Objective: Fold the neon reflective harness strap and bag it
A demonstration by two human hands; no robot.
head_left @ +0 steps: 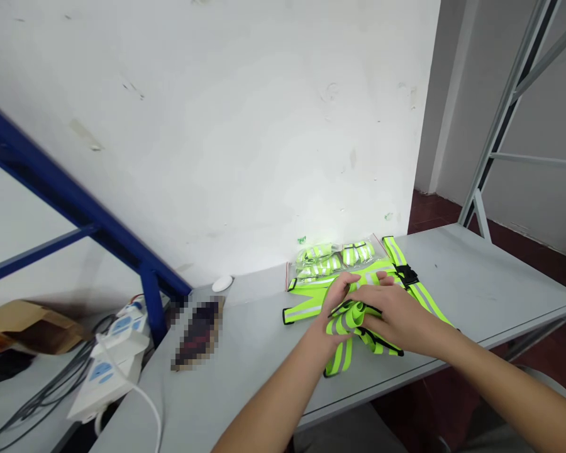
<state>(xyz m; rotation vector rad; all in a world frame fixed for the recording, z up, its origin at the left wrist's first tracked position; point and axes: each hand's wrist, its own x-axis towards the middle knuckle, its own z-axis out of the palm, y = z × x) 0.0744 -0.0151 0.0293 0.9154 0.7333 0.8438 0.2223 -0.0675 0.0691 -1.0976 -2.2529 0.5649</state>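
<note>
Neon-yellow reflective straps are bunched between my two hands over the grey table. My left hand wraps round the bundle from the left, its palm partly hidden by the straps. From the right, my right hand holds the same bundle, with its fingers bent over the top. A strap end hangs down below my hands to the tabletop. Behind them, more yellow straps lie spread flat, with a black buckle at their right side. Clear plastic bags of rolled yellow straps lie by the wall.
The grey table stands against a white wall. On its left are a white round object and a pixelated dark item. White power strips, cables and a brown paper bag lie farther left, beside a blue metal frame.
</note>
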